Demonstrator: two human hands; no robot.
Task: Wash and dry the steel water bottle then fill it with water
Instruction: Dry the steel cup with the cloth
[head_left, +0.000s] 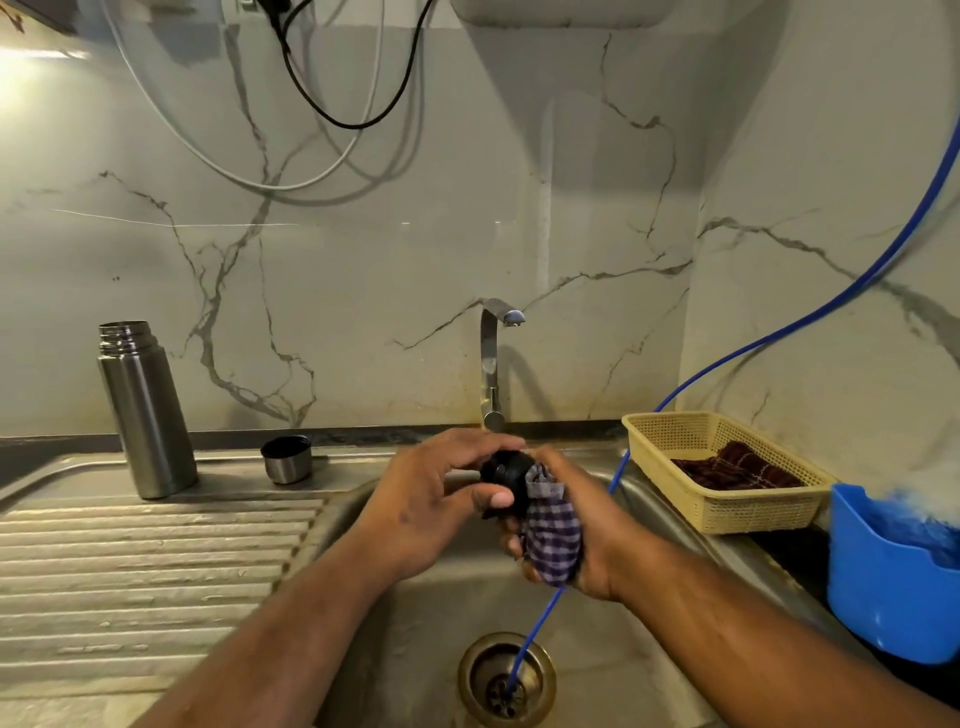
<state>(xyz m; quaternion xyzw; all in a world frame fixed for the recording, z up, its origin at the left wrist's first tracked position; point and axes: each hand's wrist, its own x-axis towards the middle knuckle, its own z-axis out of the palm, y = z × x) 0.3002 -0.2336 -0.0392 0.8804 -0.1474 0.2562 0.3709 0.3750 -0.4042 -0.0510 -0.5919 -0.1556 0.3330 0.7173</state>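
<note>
The steel water bottle (143, 410) stands upright and uncapped on the drainboard at the left. Its steel cup lid (287, 459) sits mouth up a little to its right. Over the sink basin, my left hand (436, 499) grips a black stopper cap (505, 480). My right hand (582, 530) holds a blue checked cloth (551, 535) bunched against that cap. Both hands meet just in front of the tap (493, 358), which runs no water.
The sink basin (405, 644) has a drain (506, 680) with a thin blue hose (540, 618) running into it. A ribbed drainboard (130, 561) lies left. At right are a cream plastic basket (727, 514) holding a dark cloth and a blue tub (893, 587). Cables hang on the marble wall.
</note>
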